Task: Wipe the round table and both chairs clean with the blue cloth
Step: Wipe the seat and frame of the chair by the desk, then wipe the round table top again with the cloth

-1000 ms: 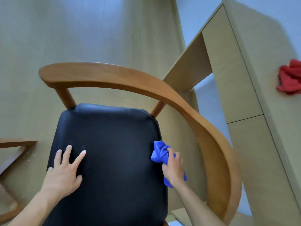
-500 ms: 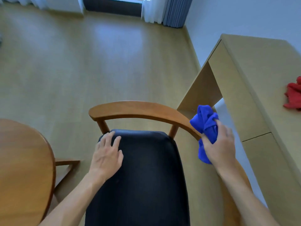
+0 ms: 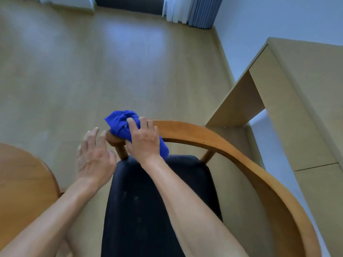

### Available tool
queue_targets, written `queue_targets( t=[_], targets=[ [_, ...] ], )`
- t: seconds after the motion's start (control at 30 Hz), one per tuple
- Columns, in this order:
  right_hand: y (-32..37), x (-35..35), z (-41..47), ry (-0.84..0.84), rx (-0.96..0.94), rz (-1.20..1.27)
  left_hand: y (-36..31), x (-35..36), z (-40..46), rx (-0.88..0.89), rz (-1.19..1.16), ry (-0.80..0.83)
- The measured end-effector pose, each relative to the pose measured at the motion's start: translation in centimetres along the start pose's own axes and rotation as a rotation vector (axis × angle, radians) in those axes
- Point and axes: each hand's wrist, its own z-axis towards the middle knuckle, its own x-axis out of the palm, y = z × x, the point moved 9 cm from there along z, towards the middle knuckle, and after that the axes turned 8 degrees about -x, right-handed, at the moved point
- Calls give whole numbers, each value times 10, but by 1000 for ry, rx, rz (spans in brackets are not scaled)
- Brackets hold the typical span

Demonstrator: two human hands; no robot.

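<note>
Pressing the blue cloth (image 3: 120, 123) onto the chair rail (image 3: 204, 135), right hand (image 3: 143, 140) grips it; left hand (image 3: 94, 156) hovers open.

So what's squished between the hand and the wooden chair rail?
The blue cloth, bunched under the right hand against the rail's end, seen in the head view.

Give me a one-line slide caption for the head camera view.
Right hand presses the blue cloth onto the end of the chair's curved wooden backrest while the open left hand hovers beside it.

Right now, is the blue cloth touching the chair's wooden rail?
Touching. The head view shows the right hand pressing the cloth onto the rail's left end.
</note>
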Motion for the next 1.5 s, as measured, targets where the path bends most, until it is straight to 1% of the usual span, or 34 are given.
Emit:
queue_targets(
  t=[0.07, 0.1, 0.17, 0.23, 0.27, 0.33, 0.37, 0.4, 0.43, 0.5, 0.57, 0.6, 0.7, 0.77, 0.8, 0.83, 0.93, 0.97, 1.07, 1.13, 1.2, 1.27, 1.33, 1.37, 1.4, 1.5],
  targets=[
    [-18, -8, -6, -17, -46, 8, -1, 4, 9, 20, 26, 19],
    [-37, -16, -14, -28, -32, -5, -6, 8, 13, 56, 61, 36],
    [-91, -35, -39, -16, 74, -45, -22, 21, 18, 138, 137, 95],
    [-159, -58, -83, 5, 233, -115, -38, 39, 22, 187, 190, 136],
    [-197, -73, -112, -4, 353, -145, -44, 48, 24, 202, 217, 147],
    [-259, -100, -170, -25, 657, -165, -50, 63, 27, 204, 272, 159],
    [-274, -107, -191, -29, 785, -168, -50, 68, 28, 204, 297, 160],
    [-277, -109, -200, -31, 853, -180, -48, 72, 28, 207, 321, 161],
    [-269, -105, -197, -43, 859, -199, -46, 76, 27, 210, 341, 163],
    [-232, -92, -166, -135, 796, -195, -42, 79, 28, 213, 345, 168],
    [-182, -72, -116, -201, 677, -117, -38, 80, 30, 209, 330, 190],
    [-158, -61, -91, -206, 595, -78, -37, 80, 32, 214, 332, 211],
    [-102, -34, -41, -114, 303, -32, -35, 74, 31, 219, 360, 264],
    [-100, -34, -42, -12, 195, -12, -34, 63, 24, 202, 350, 261],
    [-112, -41, -54, 22, 195, -24, -34, 60, 19, 196, 348, 279],
    [-132, -50, -73, 45, 236, -59, -34, 58, 13, 191, 350, 309],
    [-206, -90, -164, 105, 517, -168, -31, 52, -5, 159, 387, 387],
    [-222, -108, -196, 113, 599, -215, -31, 48, -10, 142, 395, 406],
    [-226, -146, -270, 113, 761, -275, -41, 29, -23, 127, 383, 422],
    [-215, -162, -315, 124, 906, -236, -55, 13, -37, 140, 357, 434],
    [-202, -173, -356, 151, 1014, -146, -70, -9, -56, 146, 314, 432],
    [-197, -179, -385, 132, 1085, -10, -80, -33, -76, 145, 278, 412],
    [-194, -176, -394, 118, 1155, 168, -83, -58, -101, 126, 237, 401],
    [-186, -173, -390, 142, 1156, 233, -80, -71, -115, 110, 214, 400],
    [-172, -169, -380, 161, 1108, 289, -75, -83, -129, 93, 193, 393],
    [-98, -182, -337, 110, 796, 419, -45, -119, -167, 26, 160, 365]
  ],
)
